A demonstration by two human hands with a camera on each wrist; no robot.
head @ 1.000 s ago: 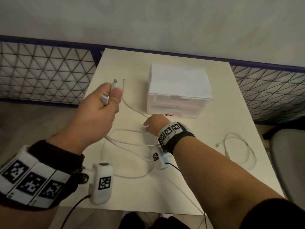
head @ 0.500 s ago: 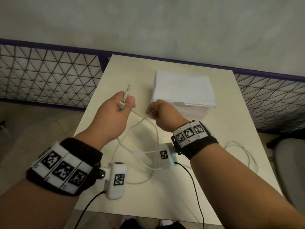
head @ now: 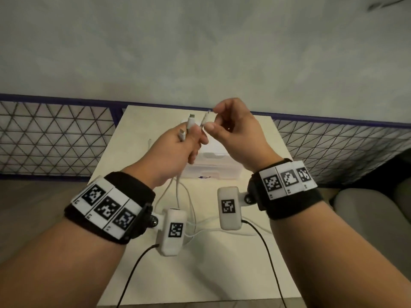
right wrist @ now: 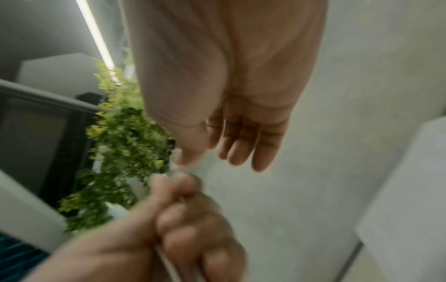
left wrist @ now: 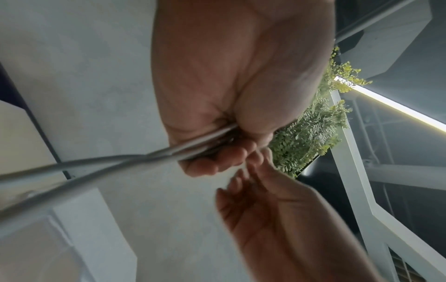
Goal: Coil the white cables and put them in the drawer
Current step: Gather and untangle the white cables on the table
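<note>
White cables, limp and light, hang from the left hand's closed fist above the table, while the right hand pinches one plug end, likely the surest hold.

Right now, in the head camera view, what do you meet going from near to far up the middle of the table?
Near table edge → loose white cables lying on the table → clear plastic drawer box → left hand gripping two cable plugs, right hand pinching a third plug → purple-framed mesh barrier → grey wall.
</note>
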